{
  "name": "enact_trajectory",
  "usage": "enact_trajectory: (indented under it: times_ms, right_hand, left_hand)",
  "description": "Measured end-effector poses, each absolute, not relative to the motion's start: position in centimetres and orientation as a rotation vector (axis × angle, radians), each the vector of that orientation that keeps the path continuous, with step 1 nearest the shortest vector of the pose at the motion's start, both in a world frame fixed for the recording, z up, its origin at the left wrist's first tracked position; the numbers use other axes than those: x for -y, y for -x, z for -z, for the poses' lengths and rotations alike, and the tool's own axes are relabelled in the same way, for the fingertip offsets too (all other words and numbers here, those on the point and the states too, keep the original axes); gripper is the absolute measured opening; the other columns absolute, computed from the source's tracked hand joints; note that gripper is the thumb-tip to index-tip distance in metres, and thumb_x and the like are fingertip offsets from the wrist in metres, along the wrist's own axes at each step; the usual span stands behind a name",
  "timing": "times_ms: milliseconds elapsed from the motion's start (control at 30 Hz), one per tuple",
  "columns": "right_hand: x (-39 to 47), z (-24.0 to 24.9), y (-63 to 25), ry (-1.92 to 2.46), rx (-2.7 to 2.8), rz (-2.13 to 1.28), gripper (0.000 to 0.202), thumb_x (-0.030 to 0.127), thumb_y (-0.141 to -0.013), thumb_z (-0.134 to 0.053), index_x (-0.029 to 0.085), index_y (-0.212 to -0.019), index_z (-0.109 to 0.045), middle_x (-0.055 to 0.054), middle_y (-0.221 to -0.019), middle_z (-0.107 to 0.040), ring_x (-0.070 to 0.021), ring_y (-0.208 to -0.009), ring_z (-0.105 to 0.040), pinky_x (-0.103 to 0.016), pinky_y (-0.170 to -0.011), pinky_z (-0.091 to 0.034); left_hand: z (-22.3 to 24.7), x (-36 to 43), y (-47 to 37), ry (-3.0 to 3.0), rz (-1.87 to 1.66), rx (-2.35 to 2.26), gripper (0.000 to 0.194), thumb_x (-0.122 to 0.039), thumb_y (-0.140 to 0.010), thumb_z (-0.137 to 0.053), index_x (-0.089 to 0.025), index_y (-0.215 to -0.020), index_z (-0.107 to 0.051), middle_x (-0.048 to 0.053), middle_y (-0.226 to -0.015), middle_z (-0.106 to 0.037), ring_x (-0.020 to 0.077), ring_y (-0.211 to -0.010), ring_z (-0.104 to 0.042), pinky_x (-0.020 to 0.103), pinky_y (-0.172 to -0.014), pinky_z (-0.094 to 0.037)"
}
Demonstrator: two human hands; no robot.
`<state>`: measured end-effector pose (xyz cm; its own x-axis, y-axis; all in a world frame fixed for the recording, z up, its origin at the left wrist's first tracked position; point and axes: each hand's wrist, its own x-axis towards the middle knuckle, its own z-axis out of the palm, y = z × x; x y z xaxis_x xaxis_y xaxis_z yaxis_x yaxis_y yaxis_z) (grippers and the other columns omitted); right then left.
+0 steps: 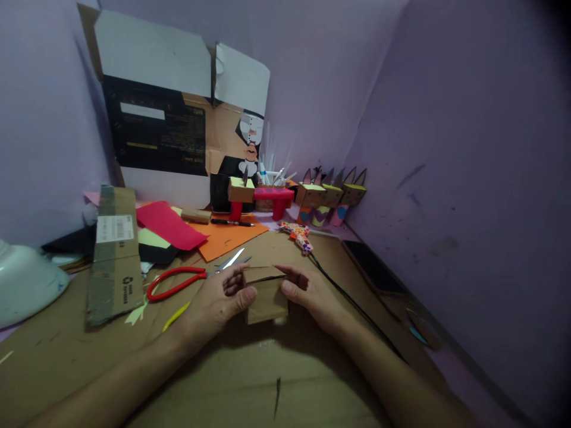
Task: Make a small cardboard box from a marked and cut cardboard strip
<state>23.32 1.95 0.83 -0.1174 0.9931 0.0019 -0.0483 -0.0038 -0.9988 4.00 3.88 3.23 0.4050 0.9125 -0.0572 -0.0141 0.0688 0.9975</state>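
Observation:
A small brown cardboard box [268, 302] is held between my two hands, just above the cardboard-covered table. My left hand [225, 297] grips its left side, with the thumb on the front face and the fingers curled behind. On the opposite side, my right hand [310, 294] presses its thumb near the upper right corner, fingers along the back. A dark gap runs along the box's top front edge. Red-handled scissors [176, 284] lie beyond my left hand, blades partly open. Past my right hand rests a glue gun [300, 236] in a patterned cover, its black cord trailing right.
Coloured paper [172, 226], a cardboard strip [113, 255] and a pen [232, 223] lie at the back left. Several box-headed paper animals [330, 196] stand by the wall. A phone [372, 267] lies at right, a white rounded object [27, 285] at left. An opened carton [160, 119] leans behind.

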Motion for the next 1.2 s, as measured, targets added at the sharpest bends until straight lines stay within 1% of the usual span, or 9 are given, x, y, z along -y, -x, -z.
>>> enact_trajectory:
  times_ms: [133, 300, 400, 500, 633, 800, 967, 1100, 1200]
  right_hand:
    - [-2.2, -0.5, -23.4, 1.047, 1.329, -1.322, 0.064, 0.049, -0.058, -0.076, 0.017, -0.111, -0.058, -0.012, -0.112, -0.063, -0.0273, -0.105, -0.057, -0.043, -0.093, -0.041]
    - [-2.9, 0.2, -23.8, 0.896, 1.346, -1.46, 0.068, 0.028, -0.049, -0.084, 0.02, -0.109, -0.053, -0.011, -0.116, -0.06, -0.0261, -0.107, -0.056, -0.042, -0.093, -0.041]
    - [-2.9, 0.1, -24.0, 0.893, 1.359, -1.518, 0.068, 0.017, -0.046, -0.085, 0.02, -0.104, -0.052, -0.009, -0.113, -0.059, -0.0238, -0.103, -0.058, -0.04, -0.089, -0.044]
    - [-2.7, -0.2, -24.2, 0.915, 1.384, -1.523, 0.068, 0.011, -0.043, -0.084, 0.021, -0.101, -0.05, -0.006, -0.109, -0.059, -0.0219, -0.099, -0.059, -0.038, -0.086, -0.046]
    - [-2.5, -0.4, -24.1, 0.938, 1.399, -1.516, 0.067, 0.011, -0.044, -0.084, 0.022, -0.1, -0.05, -0.005, -0.107, -0.058, -0.0217, -0.097, -0.058, -0.038, -0.083, -0.046]
    - [-2.5, -0.4, -24.1, 0.938, 1.412, -1.507, 0.067, 0.012, -0.043, -0.084, 0.021, -0.1, -0.048, -0.006, -0.107, -0.057, -0.0224, -0.098, -0.058, -0.038, -0.084, -0.045]
    - [-1.6, -1.0, -24.2, 1.001, 1.537, -1.404, 0.071, 0.014, -0.054, -0.081, 0.025, -0.112, -0.041, -0.008, -0.114, -0.054, -0.0227, -0.1, -0.058, -0.038, -0.08, -0.048]
    - [-0.6, -1.2, -24.2, 0.976, 1.67, -1.143, 0.05, 0.017, -0.062, -0.078, 0.025, -0.099, -0.046, -0.009, -0.135, -0.036, -0.0229, -0.117, -0.047, -0.037, -0.089, -0.044]
    - [-0.2, -1.0, -24.2, 0.986, 1.712, -1.109, 0.029, 0.021, -0.069, -0.073, 0.023, -0.086, -0.05, -0.009, -0.136, -0.035, -0.0236, -0.122, -0.042, -0.037, -0.092, -0.043]
  left_hand:
    - [-2.5, -4.4, -3.8, -1.356, -0.816, -0.856, 0.074, -0.038, -0.06, -0.074, -0.012, -0.122, -0.043, 0.016, -0.121, -0.057, 0.0281, -0.115, -0.052, 0.036, -0.095, -0.043]
    - [-2.2, -4.3, -3.5, -1.551, -0.73, -0.951, 0.087, -0.025, -0.058, -0.074, -0.014, -0.133, -0.03, 0.015, -0.133, -0.046, 0.0261, -0.121, -0.045, 0.037, -0.102, -0.035]
    - [-2.5, -4.0, -3.3, -1.75, -0.652, -1.053, 0.087, -0.022, -0.057, -0.074, -0.018, -0.133, -0.033, 0.012, -0.134, -0.045, 0.0287, -0.122, -0.043, 0.042, -0.103, -0.032]
    - [-2.6, -3.8, -3.2, -1.826, -0.626, -1.093, 0.085, -0.022, -0.056, -0.074, -0.018, -0.132, -0.036, 0.012, -0.135, -0.044, 0.0297, -0.123, -0.04, 0.042, -0.103, -0.03]
    - [-2.5, -3.6, -3.2, -1.799, -0.636, -1.087, 0.093, -0.023, -0.057, -0.074, -0.02, -0.137, -0.027, 0.012, -0.139, -0.038, 0.0286, -0.127, -0.036, 0.042, -0.105, -0.027]
    - [-3.4, -3.4, -3.5, -1.895, -0.622, -1.105, 0.075, -0.021, -0.06, -0.072, -0.015, -0.127, -0.04, 0.013, -0.131, -0.047, 0.0285, -0.12, -0.043, 0.041, -0.103, -0.031]
    - [-4.0, -3.4, -3.6, -1.89, -0.605, -1.1, 0.073, -0.02, -0.059, -0.072, -0.016, -0.125, -0.042, 0.01, -0.123, -0.053, 0.0271, -0.111, -0.05, 0.038, -0.096, -0.038]
    - [-3.6, -3.5, -3.5, -1.888, -0.605, -1.118, 0.075, -0.022, -0.06, -0.072, -0.016, -0.127, -0.04, 0.011, -0.123, -0.053, 0.0279, -0.11, -0.05, 0.039, -0.095, -0.038]
    - [-3.4, -3.5, -3.5, -1.885, -0.61, -1.114, 0.076, -0.022, -0.059, -0.073, -0.015, -0.127, -0.04, 0.012, -0.126, -0.052, 0.0277, -0.113, -0.049, 0.039, -0.098, -0.035]
